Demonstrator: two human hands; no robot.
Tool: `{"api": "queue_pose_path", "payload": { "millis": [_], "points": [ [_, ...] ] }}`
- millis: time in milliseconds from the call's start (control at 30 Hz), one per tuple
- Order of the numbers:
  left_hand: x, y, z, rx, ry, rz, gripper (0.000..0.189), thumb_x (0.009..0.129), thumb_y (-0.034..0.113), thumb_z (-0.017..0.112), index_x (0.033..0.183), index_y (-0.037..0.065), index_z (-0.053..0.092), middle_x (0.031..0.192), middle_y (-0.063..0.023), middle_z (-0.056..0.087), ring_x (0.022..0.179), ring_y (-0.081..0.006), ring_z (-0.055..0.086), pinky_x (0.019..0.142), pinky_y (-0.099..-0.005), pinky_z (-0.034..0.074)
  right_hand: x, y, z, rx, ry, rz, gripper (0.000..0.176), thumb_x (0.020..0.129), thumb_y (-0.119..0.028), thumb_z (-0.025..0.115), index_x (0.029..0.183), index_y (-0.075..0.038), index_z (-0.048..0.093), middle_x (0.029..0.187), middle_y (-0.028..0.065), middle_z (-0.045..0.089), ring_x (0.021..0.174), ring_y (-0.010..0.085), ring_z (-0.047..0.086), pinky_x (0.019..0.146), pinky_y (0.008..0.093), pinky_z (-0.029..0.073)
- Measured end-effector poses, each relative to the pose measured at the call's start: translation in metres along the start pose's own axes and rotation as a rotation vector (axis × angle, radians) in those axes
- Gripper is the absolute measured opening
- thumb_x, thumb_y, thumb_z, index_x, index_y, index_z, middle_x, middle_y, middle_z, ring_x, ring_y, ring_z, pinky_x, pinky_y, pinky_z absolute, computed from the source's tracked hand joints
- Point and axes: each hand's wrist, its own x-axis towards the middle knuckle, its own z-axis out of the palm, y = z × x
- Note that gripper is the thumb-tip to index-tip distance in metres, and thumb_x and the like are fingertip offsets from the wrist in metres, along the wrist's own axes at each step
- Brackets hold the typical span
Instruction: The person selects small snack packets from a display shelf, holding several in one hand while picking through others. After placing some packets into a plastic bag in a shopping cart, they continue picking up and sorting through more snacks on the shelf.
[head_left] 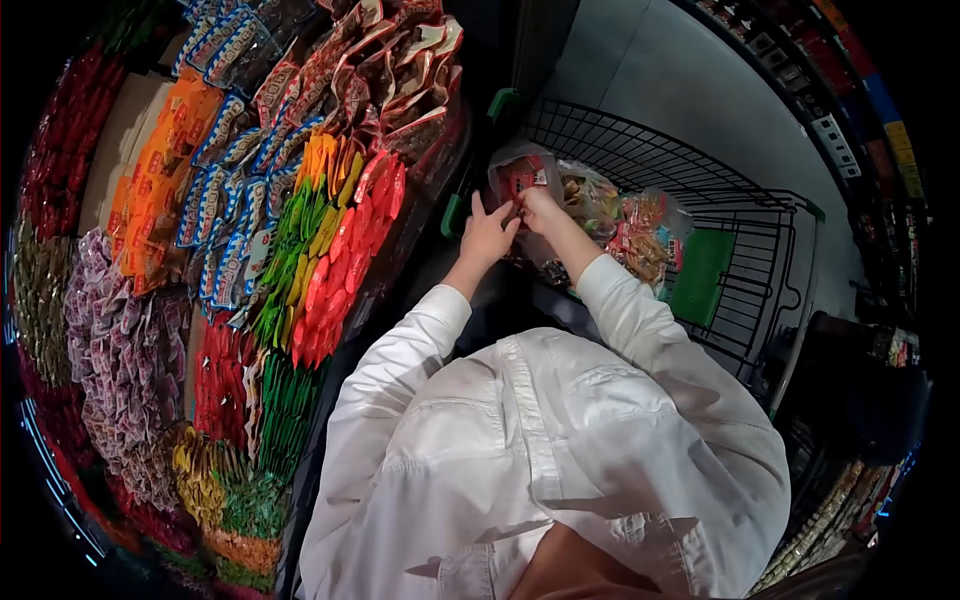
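Observation:
A clear plastic bag [512,160] with red packets [524,178] inside lies at the near left end of a black wire shopping cart [740,200]. My right hand [541,210] is closed, its fingers pinched on the near side of this bag. Just to the left, my left hand [487,236] has its thumb and forefinger drawn together at the bag, while another finger stretches out along its left side. The fingertips of both hands almost meet. Exactly what part of the bag lies between them is too small to make out.
More clear bags of wrapped snacks [640,235] fill the cart beside my right hand. A green panel [703,275] stands inside the cart. On the left, a display holds blue-white packets [235,235], red packets [350,250] and orange bags [165,180]. Shelves [850,110] line the right.

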Motion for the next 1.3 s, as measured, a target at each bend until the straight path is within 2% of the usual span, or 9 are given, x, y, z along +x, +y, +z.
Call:
{"api": "queue_pose_path", "payload": {
  "millis": [67, 233, 367, 500, 600, 800, 1000, 1067, 1300],
  "points": [
    [0.019, -0.006, 0.018, -0.166, -0.071, -0.135, 0.043, 0.082, 0.037, 0.058, 0.122, 0.023, 0.054, 0.142, -0.0276, 0.019, 0.117, -0.0425, 0.042, 0.096, -0.0401, 0.039, 0.142, 0.067, -0.046, -0.047, 0.043, 0.094, 0.016, 0.081, -0.012, 0.050, 0.097, -0.009, 0.052, 0.089, 0.0076, 0.054, 0.079, 0.0246, 0.050, 0.064, 0.0352, 0.040],
    [0.024, -0.020, 0.042, -0.156, 0.067, 0.025, 0.047, 0.081, 0.004, 0.051, 0.128, 0.009, 0.046, 0.140, -0.0204, 0.029, 0.121, -0.0345, 0.040, 0.096, -0.0371, 0.039, 0.144, 0.085, -0.050, 0.163, 0.073, 0.200, 0.039, 0.088, -0.036, 0.051, 0.117, -0.011, 0.051, 0.115, 0.0110, 0.055, 0.104, 0.0259, 0.051, 0.086, 0.0385, 0.042],
    [0.017, -0.010, 0.032, -0.172, 0.036, 0.058, 0.061, 0.077, -0.005, 0.045, 0.136, 0.004, 0.030, 0.141, -0.0162, 0.030, 0.121, -0.0344, 0.040, 0.094, -0.0377, 0.041, 0.160, 0.098, -0.052, 0.147, 0.146, 0.124, 0.049, 0.086, -0.046, 0.051, 0.120, -0.011, 0.050, 0.115, 0.0103, 0.054, 0.103, 0.0261, 0.050, 0.082, 0.0372, 0.044],
    [0.014, -0.006, 0.027, -0.182, -0.078, 0.079, 0.069, 0.072, -0.009, 0.037, 0.138, 0.005, 0.024, 0.144, -0.0138, 0.023, 0.120, -0.0367, 0.040, 0.092, -0.0396, 0.041, 0.181, 0.098, -0.070, -0.055, 0.265, -0.135, 0.035, 0.087, -0.033, 0.055, 0.104, -0.003, 0.056, 0.086, 0.0047, 0.060, 0.071, 0.0138, 0.056, 0.057, 0.0258, 0.043],
    [0.015, -0.007, 0.028, -0.186, -0.089, 0.069, 0.066, 0.078, -0.004, 0.042, 0.140, 0.006, 0.020, 0.144, -0.0167, 0.023, 0.118, -0.0384, 0.041, 0.088, -0.0410, 0.044, 0.111, 0.043, -0.027, -0.318, 0.557, -0.035, 0.040, 0.084, -0.035, 0.058, 0.106, -0.001, 0.056, 0.092, 0.0114, 0.062, 0.079, 0.0205, 0.060, 0.065, 0.0311, 0.045],
    [0.016, -0.009, 0.028, -0.288, 0.017, 0.093, 0.065, 0.078, -0.003, 0.043, 0.139, 0.003, 0.022, 0.141, -0.0209, 0.027, 0.123, -0.0373, 0.037, 0.096, -0.0383, 0.039, 0.155, 0.100, -0.035, -0.603, 0.684, -0.245, 0.049, 0.081, -0.039, 0.060, 0.111, -0.001, 0.054, 0.105, 0.0207, 0.059, 0.098, 0.0358, 0.056, 0.083, 0.0396, 0.041],
    [0.017, -0.017, 0.030, -0.347, 0.100, 0.070, 0.064, 0.077, -0.005, 0.045, 0.138, 0.002, 0.025, 0.140, -0.0206, 0.029, 0.127, -0.0347, 0.032, 0.102, -0.0370, 0.034, 0.167, 0.103, -0.072, -0.003, 0.201, -0.106, 0.062, 0.082, -0.034, 0.062, 0.134, -0.014, 0.035, 0.113, 0.0115, 0.054, 0.107, 0.0267, 0.050, 0.090, 0.0342, 0.039],
    [0.016, -0.016, 0.033, -0.344, 0.086, 0.038, 0.064, 0.077, -0.005, 0.045, 0.138, 0.002, 0.025, 0.140, -0.0205, 0.030, 0.128, -0.0341, 0.032, 0.102, -0.0365, 0.033, 0.190, 0.121, -0.078, -0.807, 0.498, -0.477, 0.057, 0.082, -0.055, 0.045, 0.117, -0.011, 0.054, 0.115, 0.0160, 0.055, 0.103, 0.0337, 0.054, 0.088, 0.0439, 0.041],
    [0.017, -0.017, 0.034, -0.387, 0.089, 0.030, 0.063, 0.077, -0.004, 0.046, 0.137, 0.003, 0.027, 0.141, -0.0187, 0.029, 0.128, -0.0331, 0.032, 0.103, -0.0359, 0.033, 0.143, 0.074, -0.029, -1.362, 0.602, -0.410, 0.040, 0.086, -0.036, 0.049, 0.116, -0.010, 0.052, 0.115, 0.0148, 0.055, 0.103, 0.0309, 0.055, 0.085, 0.0481, 0.044]
  ]
}}
